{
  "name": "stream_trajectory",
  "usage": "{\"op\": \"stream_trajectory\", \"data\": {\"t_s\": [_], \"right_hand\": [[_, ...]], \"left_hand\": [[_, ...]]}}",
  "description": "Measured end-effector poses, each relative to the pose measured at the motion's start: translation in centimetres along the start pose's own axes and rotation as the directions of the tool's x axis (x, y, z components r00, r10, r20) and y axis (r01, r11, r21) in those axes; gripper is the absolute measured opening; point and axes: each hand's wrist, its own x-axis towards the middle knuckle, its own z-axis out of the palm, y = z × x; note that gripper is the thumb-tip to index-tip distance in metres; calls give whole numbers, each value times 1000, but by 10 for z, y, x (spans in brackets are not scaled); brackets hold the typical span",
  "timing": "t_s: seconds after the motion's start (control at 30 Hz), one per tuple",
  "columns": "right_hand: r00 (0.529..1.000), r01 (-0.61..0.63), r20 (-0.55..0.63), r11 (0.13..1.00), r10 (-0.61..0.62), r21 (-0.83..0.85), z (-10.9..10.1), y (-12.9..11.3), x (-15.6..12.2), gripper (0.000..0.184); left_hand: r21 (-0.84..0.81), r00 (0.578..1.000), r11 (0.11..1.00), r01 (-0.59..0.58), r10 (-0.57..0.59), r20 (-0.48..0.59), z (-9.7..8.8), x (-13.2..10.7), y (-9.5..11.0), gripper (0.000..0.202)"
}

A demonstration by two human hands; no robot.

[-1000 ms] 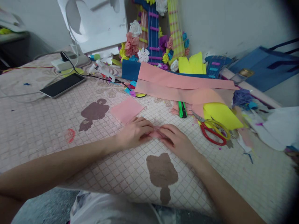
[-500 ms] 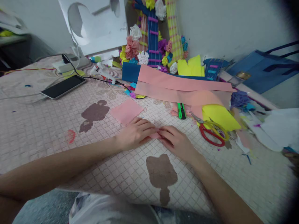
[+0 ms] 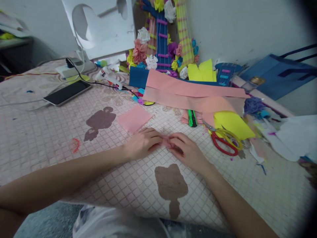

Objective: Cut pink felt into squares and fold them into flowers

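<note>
Directly between left hand (image 3: 143, 144) and right hand (image 3: 188, 150) grips: pink paper (image 3: 166, 141).

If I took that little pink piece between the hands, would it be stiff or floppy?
The pink piece is probably floppy: it looks thin. Being small, it's likely light. It looks bent between the left hand and right hand, so squeezing might crumple it.

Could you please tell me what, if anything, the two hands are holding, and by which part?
A small pink piece: the left hand holds its left end, the right hand its right end; much of it is hidden.
</note>
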Motion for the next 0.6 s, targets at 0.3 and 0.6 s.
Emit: {"op": "stream_trajectory", "data": {"t_s": [0.3,0.6], "right_hand": [[998,43,-41,995,-47,-93,3,1,1,18],[997,58,-57,998,-60,-37,2,7,-2,19]], "left_hand": [[40,999,999,7,-5,-49,2,2,3,16],[-48,992,998,44,-49,-114,4,0,2,14]]}}
